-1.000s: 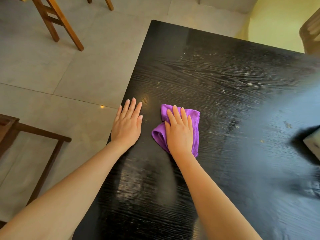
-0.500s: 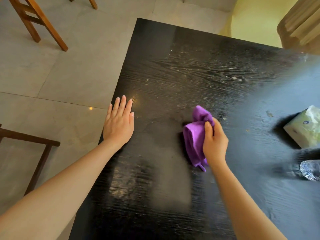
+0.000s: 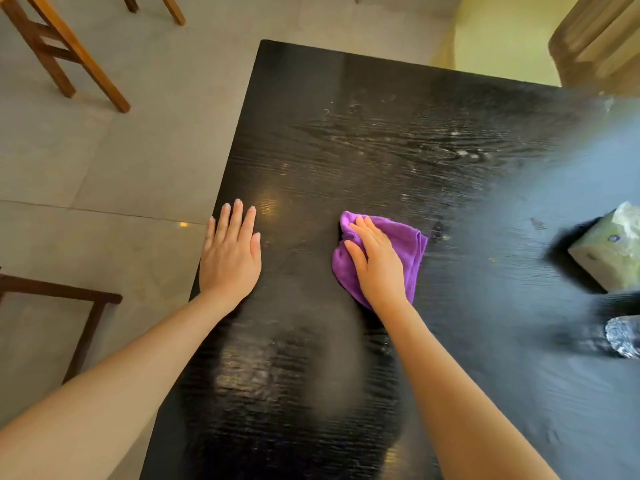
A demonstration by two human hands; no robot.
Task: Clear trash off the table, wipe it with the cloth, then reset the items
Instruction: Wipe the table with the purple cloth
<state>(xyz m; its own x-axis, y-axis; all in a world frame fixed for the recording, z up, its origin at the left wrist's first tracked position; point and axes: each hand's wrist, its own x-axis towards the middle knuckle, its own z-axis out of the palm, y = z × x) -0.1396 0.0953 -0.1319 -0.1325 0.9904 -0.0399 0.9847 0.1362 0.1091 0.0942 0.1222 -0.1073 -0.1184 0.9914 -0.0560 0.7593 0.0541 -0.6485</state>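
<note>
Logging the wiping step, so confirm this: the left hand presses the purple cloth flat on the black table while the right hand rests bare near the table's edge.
The hands are swapped. In the head view the right hand presses the purple cloth flat on the black table, while the left hand rests bare near the table's edge.

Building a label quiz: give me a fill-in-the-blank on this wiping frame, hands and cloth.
1. The right hand presses flat on a cloth coloured ____.
2. The left hand lies flat on the black ____, near its left edge.
3. The tissue pack sits to the ____ of the cloth.

Missing words: purple; table; right
</note>
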